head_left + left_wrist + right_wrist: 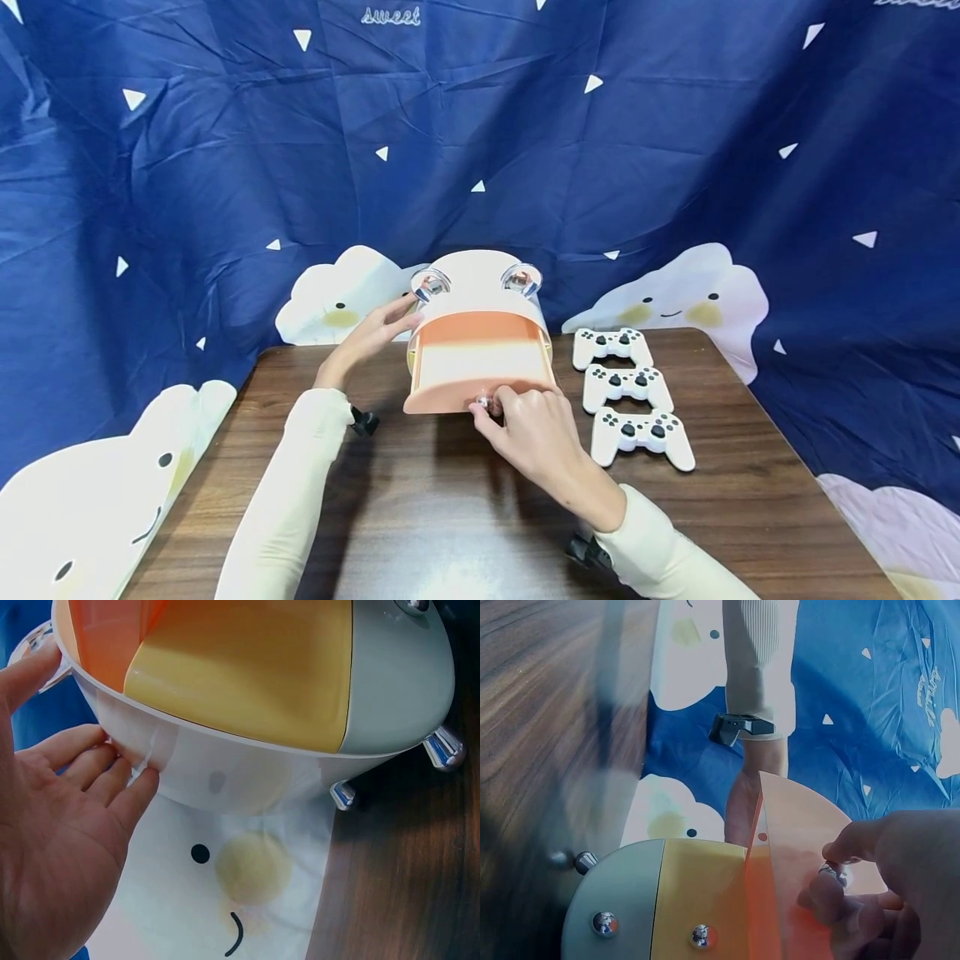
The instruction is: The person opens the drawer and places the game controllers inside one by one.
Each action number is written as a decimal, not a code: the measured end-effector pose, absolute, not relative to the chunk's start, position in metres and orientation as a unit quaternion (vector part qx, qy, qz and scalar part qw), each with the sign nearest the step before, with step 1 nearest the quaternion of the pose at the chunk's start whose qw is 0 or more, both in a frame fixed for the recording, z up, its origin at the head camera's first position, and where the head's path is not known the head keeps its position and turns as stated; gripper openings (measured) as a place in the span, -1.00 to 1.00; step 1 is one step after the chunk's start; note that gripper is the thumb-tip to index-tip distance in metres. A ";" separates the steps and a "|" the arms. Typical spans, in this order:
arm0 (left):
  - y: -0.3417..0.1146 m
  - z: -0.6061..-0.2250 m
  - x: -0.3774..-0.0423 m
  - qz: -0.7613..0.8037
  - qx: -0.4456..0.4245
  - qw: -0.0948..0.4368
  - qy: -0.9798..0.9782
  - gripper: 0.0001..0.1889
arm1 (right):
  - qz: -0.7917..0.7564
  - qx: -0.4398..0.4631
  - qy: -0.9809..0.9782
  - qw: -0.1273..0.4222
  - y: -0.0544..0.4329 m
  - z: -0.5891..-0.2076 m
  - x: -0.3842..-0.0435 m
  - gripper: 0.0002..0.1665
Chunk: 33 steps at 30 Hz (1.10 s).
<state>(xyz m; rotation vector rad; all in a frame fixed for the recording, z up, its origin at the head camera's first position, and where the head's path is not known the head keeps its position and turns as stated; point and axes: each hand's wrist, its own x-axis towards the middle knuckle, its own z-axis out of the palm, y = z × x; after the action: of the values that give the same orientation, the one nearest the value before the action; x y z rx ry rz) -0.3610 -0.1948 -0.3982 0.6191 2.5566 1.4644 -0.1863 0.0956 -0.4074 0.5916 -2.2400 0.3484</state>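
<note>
"Cream sleeve [660, 550], lower right. Report the end of that arm."

"I read a right hand [536, 429] above the tabletop [750, 492], with a black wrist unit [588, 552] at the cuff. Its fingers are curled and pinch a shiny knob [483, 403]."

"State the part carrying the knob."

"Front panel of an orange drawer [438, 400]. My head view shows the drawer projecting from its cabinet [476, 279] toward the wearer, with its pale floor in view."

"List items to the right."

"Three white game controllers, closely spaced, one behind another: near controller [643, 430], middle controller [628, 382], far controller [613, 340]. The row runs from beside the right wrist back to beside the cabinet."

"Left hand [371, 337]?"

"Positioned at the cabinet's left wall. Its fingers are extended and loosely spread. On my left wrist view, fingertips meet the wall; I cannot tell how firmly."

"Describe the cabinet."

"White shell, rounded top, two chrome rings [521, 280] above. Below the orange drawer, a yellow drawer [705, 885] and a pale green drawer [615, 889] sit flush, each with a knob. Chrome feet [446, 750] project at the base."

"Background?"

"Blue cloth [480, 108], creased, printed with white triangles and smiling clouds."
</note>
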 end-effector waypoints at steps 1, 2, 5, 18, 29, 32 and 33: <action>-0.195 -0.398 -0.361 0.484 0.207 0.063 0.848 -0.22 | 0.137 0.233 -0.880 0.390 0.095 -0.407 -0.186 -0.46; -0.195 -0.398 -0.361 0.481 0.209 0.060 0.849 -0.22 | 0.138 0.233 -0.880 0.390 0.095 -0.407 -0.186 -0.45; -0.195 -0.399 -0.362 0.477 0.210 0.054 0.852 -0.23 | 0.141 0.234 -0.879 0.391 0.095 -0.407 -0.183 -0.46; -0.195 -0.399 -0.362 0.488 0.213 0.055 0.845 -0.24 | 0.147 0.225 -0.899 0.347 0.101 -0.406 -0.180 -0.55; -0.194 -0.401 -0.362 0.487 0.206 0.060 0.846 -0.22 | 0.195 0.212 -0.915 0.281 0.136 -0.378 -0.174 -0.68; -0.195 -0.401 -0.363 0.489 0.206 0.059 0.846 -0.22 | 0.203 0.207 -0.919 0.269 0.154 -0.372 -0.177 -0.73; -0.195 -0.402 -0.363 0.488 0.206 0.059 0.846 -0.22 | 0.205 0.205 -0.920 0.265 0.160 -0.371 -0.179 -0.75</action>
<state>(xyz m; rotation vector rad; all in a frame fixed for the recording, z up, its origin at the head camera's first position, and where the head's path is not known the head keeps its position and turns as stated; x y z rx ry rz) -0.3632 -0.1947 -0.4018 0.6246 2.5631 1.4787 -0.1789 0.1604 -0.3705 0.5546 -2.4844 0.5526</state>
